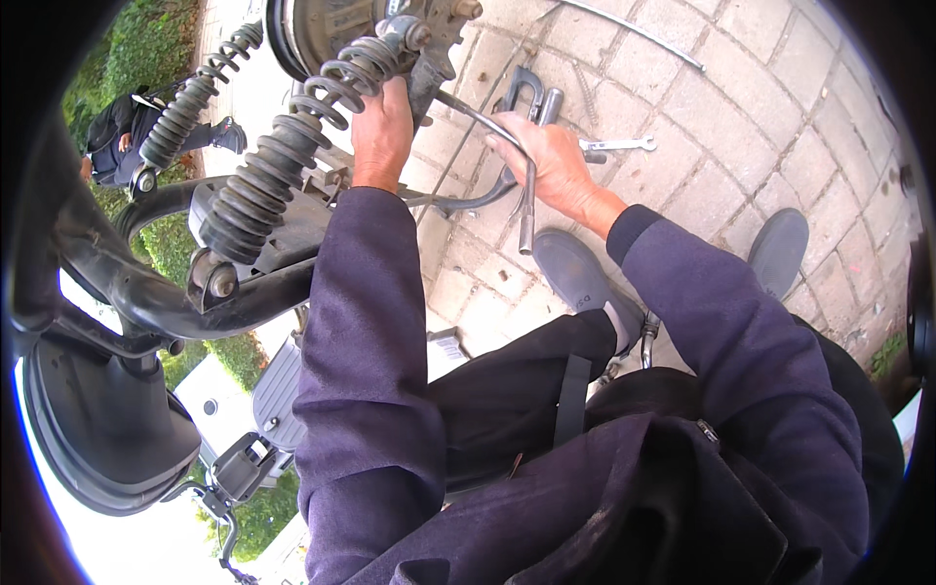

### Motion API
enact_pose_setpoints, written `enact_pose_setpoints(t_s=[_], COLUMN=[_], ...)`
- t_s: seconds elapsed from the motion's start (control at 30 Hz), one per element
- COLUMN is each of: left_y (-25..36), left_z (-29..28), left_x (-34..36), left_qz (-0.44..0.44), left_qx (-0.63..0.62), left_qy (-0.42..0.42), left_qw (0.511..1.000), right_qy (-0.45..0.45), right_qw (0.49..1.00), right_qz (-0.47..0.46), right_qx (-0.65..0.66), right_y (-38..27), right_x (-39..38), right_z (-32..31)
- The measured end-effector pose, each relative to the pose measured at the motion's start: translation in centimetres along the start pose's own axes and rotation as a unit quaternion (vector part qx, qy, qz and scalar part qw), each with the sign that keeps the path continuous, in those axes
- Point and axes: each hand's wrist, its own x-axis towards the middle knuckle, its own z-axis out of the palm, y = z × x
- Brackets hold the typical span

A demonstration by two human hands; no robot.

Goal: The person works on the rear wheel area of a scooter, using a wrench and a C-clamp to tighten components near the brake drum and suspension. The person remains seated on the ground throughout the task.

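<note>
My right hand [551, 161] is closed around an L-shaped socket wrench [527, 210]. One arm of the wrench reaches toward the wheel hub [331, 34]; the other ends in a socket pointing down toward my shoe. My left hand [382, 136] is at the hub, beside the lower end of a black coil-spring shock absorber [268, 175]. Its fingers are hidden behind the spring and a dark metal bracket [425, 83], so what they touch cannot be seen. The vehicle's black tubular frame [175, 297] curves along my left.
On the paving bricks [712, 146] beyond my right hand lie an open-end wrench [624, 144] and a dark C-shaped metal piece [526, 86]. A long thin rod [639, 34] lies farther off. A second shock absorber [200, 93] stands left; behind it is a person in dark clothes [136, 136].
</note>
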Motion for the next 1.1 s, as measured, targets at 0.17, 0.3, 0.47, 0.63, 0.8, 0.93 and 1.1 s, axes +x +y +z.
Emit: enact_pose_setpoints(t_s=[0.17,0.3,0.47,0.63,0.8,0.93,1.1], left_y=[-0.3,0.2,1.4,2.6,3.8,3.8,3.8], left_z=[0.3,-0.5,-0.5,-1.4,-1.1,-0.7,-0.5], left_x=[0.0,-0.3,-0.7,-1.8,-2.1,-2.0,-2.0], left_qz=[-0.016,-0.043,-0.004,0.031,-0.019,-0.033,-0.033], left_qx=[0.06,0.097,0.062,0.057,0.136,0.132,0.139], left_qy=[0.055,-0.057,-0.012,-0.038,-0.038,-0.024,-0.02], left_qw=[0.997,0.993,0.998,0.997,0.99,0.99,0.99], right_qy=[-0.018,-0.043,-0.124,-0.172,-0.238,-0.204,-0.154], right_qw=[0.984,0.971,0.936,0.876,0.776,0.756,0.805], right_qz=[-0.074,-0.035,0.023,0.047,0.062,0.042,0.01], right_qx=[-0.161,-0.231,-0.328,-0.447,-0.581,-0.62,-0.572], right_y=[1.1,3.5,5.3,3.0,-1.6,-1.3,3.8], right_x=[-2.0,-5.8,-8.1,-6.4,-4.0,-3.2,-3.0], right_z=[-2.2,-5.0,-9.2,-16.4,-23.4,-24.7,-24.8])
